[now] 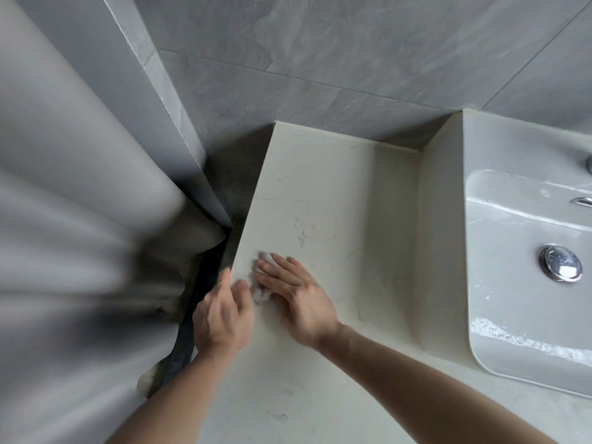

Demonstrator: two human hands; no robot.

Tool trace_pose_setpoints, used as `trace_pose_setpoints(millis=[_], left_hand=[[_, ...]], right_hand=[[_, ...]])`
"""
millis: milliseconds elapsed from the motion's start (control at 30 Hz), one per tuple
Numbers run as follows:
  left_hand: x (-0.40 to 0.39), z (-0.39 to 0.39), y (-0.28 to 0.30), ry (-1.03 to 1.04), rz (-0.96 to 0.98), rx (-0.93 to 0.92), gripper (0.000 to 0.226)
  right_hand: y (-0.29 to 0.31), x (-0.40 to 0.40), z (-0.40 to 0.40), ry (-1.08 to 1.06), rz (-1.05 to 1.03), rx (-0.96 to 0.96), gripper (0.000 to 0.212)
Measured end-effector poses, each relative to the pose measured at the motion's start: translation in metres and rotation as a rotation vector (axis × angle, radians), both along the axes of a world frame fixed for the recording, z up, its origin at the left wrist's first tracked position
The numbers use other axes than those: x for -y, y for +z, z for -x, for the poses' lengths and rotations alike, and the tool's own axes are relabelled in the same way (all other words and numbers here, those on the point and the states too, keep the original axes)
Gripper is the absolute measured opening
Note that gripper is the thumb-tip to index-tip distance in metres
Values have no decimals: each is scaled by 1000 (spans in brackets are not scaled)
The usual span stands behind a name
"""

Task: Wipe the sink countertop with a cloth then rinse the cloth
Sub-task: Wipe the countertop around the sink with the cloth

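Observation:
A pale marbled countertop (pixel 320 200) runs left of a white sink basin (pixel 525 302). A small whitish cloth (pixel 264 291) lies crumpled near the counter's left edge. My right hand (pixel 296 296) presses flat on the cloth with straight fingers, covering most of it. My left hand (pixel 222 312) sits at the counter's left edge beside the cloth, fingers curled, thumb near the cloth; whether it pinches the cloth is hidden.
A grey curtain (pixel 80 219) hangs close on the left, with a dark gap (pixel 205 283) between it and the counter. Grey tiled wall (pixel 320 65) stands behind. The sink's chrome drain plug (pixel 560 262) and faucet tip (pixel 581 201) are at the right.

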State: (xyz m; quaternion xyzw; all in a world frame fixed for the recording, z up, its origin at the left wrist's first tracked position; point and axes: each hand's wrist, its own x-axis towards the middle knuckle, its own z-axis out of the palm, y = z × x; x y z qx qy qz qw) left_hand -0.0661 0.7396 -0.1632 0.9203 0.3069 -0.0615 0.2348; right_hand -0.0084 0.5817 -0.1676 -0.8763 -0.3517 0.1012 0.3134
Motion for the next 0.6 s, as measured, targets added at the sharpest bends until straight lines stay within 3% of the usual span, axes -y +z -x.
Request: trace_pose_setpoints(millis=[133, 267, 400, 500, 600], left_hand=[[1, -1, 1, 6, 13, -7, 55], [0, -1, 2, -1, 14, 14, 60], [0, 0, 2, -12, 1, 33, 68], [1, -1, 0, -6, -7, 28, 57], [1, -1, -1, 5, -8, 24, 52]], right_hand=[[-4, 34, 25, -59, -26, -11, 52], [-2, 39, 7, -174, -87, -45, 39], [12, 21, -60, -455, -114, -62, 54], [13, 4, -108, -486, 56, -65, 60], [3, -7, -109, -373, 217, 8, 65]])
